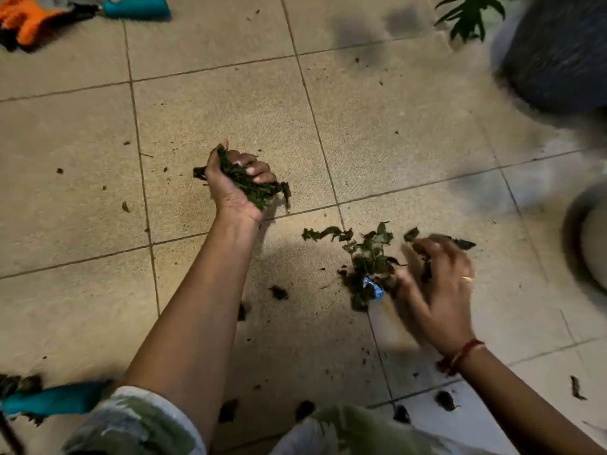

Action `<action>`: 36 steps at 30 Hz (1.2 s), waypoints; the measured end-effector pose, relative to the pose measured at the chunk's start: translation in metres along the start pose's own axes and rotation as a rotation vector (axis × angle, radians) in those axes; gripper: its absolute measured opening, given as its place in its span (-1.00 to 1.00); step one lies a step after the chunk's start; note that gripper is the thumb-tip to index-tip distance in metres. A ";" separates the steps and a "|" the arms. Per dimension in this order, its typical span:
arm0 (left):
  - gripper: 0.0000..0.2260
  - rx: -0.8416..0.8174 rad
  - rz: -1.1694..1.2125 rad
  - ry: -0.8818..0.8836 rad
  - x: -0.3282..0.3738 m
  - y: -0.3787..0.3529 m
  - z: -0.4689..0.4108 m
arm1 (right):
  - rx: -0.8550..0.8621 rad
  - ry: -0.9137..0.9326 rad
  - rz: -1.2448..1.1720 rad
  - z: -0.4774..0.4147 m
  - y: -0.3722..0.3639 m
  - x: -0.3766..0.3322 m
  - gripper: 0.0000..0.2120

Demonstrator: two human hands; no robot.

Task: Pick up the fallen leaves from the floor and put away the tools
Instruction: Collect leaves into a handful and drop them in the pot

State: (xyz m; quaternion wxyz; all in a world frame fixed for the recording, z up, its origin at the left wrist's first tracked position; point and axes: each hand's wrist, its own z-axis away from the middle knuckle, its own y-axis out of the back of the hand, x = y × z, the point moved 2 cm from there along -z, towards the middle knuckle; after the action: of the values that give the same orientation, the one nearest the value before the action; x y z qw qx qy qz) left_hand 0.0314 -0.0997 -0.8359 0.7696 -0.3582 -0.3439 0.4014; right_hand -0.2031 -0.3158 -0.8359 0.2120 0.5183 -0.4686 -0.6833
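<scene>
My left hand [237, 185], palm up near the middle of the tiled floor, grips a wad of dark green leaves [254, 188]. My right hand [437, 284] is blurred with motion at the right edge of a loose pile of leaves [368, 261]; its fingers reach into the pile, and whether they hold any leaves is unclear. A small blue scrap [372, 287] lies in the pile. A teal-handled tool [136, 7] lies at the top left next to orange and black gloves [24, 23]. A second teal-handled tool [52, 400] lies at the bottom left.
A dark round pot [558, 50] with a green plant [469, 14] stands at the top right. A pale round container [588, 244] sits at the right edge. Small leaf bits and soil crumbs [279, 292] are scattered over the beige tiles [213, 110].
</scene>
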 end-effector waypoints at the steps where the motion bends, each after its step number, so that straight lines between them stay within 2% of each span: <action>1: -0.47 -0.007 -0.002 0.004 -0.001 0.000 -0.001 | 0.036 -0.113 0.001 0.005 0.006 0.012 -0.37; 4: -0.47 -0.027 0.005 0.011 -0.004 0.002 -0.002 | 0.001 -0.241 0.129 0.016 0.006 0.039 -0.21; 7: -0.49 -0.015 0.002 0.023 -0.019 0.001 0.000 | -0.080 -0.199 0.202 0.011 -0.008 0.039 -0.21; 11: -0.50 0.003 -0.008 0.041 -0.030 0.003 0.008 | -0.207 -0.039 0.194 -0.006 -0.033 0.001 -0.18; 14: -0.53 0.005 -0.002 0.028 -0.023 0.006 0.012 | -0.379 0.237 0.075 -0.013 -0.046 -0.032 -0.22; 16: -0.51 0.009 -0.014 0.002 -0.012 0.011 0.015 | -0.390 0.341 -0.017 -0.018 -0.046 -0.039 -0.28; 17: -0.49 0.008 -0.018 -0.008 -0.006 0.013 0.016 | -0.326 0.295 -0.062 -0.025 -0.041 -0.036 -0.32; 20: -0.47 -0.001 -0.022 -0.038 0.012 0.019 0.019 | 0.008 -0.029 -0.098 -0.062 -0.021 -0.003 -0.36; 21: -0.46 -0.002 -0.027 -0.046 0.017 0.022 0.020 | 0.068 -0.133 -0.027 -0.074 -0.013 0.013 -0.35; 23: -0.49 -0.005 -0.038 -0.064 0.026 0.024 0.023 | 0.037 -0.219 0.085 -0.089 -0.004 0.037 -0.28; 24: -0.52 -0.010 -0.040 -0.072 0.029 0.025 0.024 | -0.022 -0.173 0.109 -0.091 -0.005 0.040 -0.26; 27: -0.60 -0.030 -0.034 -0.083 0.034 0.028 0.026 | -0.214 0.115 0.124 -0.085 -0.024 0.009 -0.23; 30: -0.49 -0.031 -0.016 -0.060 0.032 0.032 0.025 | -0.413 0.339 0.119 -0.067 -0.046 -0.038 -0.10; 33: -0.46 -0.032 -0.011 -0.030 0.030 0.033 0.028 | -0.614 0.515 0.112 -0.046 -0.057 -0.067 -0.12; 36: -0.47 0.001 -0.038 -0.052 0.031 0.033 0.032 | -0.534 0.463 0.020 -0.031 -0.045 -0.062 -0.13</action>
State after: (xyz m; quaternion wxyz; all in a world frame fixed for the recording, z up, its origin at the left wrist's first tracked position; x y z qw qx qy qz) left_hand 0.0064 -0.0504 -0.8389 0.7681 -0.3409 -0.3702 0.3961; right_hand -0.1437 -0.2598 -0.8434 0.4472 0.5812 -0.2179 -0.6440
